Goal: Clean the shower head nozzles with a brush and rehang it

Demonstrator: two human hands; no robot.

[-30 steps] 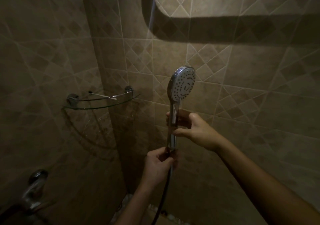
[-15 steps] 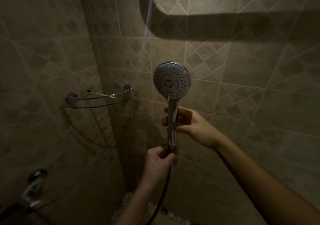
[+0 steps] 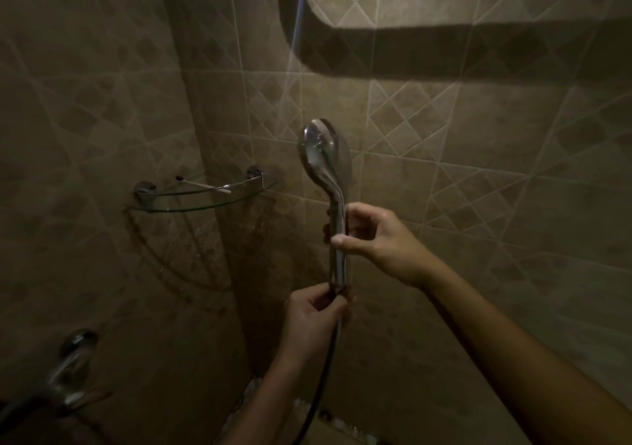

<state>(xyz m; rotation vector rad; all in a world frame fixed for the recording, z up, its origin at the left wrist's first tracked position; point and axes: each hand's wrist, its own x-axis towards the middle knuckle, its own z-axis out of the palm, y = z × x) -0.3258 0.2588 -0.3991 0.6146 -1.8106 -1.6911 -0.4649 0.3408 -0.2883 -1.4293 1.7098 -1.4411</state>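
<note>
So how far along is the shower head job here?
Done: unclear; the shower head shows its chrome back, nozzles hidden, and what looks like the brush lies on the glass shelf. In hand: right hand grips the handle, left hand pinches the hose joint. Left: rehanging; no holder is visible.

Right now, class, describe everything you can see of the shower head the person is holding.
The shower head looks like shiny chrome: a round head tapering into a long straight handle. It stands upright, head on top, its smooth back toward the camera, so the nozzles are hidden. The right hand grips the handle's middle; the left hand holds its base, where a dark hose hangs down. It is in front of the tiled wall, not hung.
</note>
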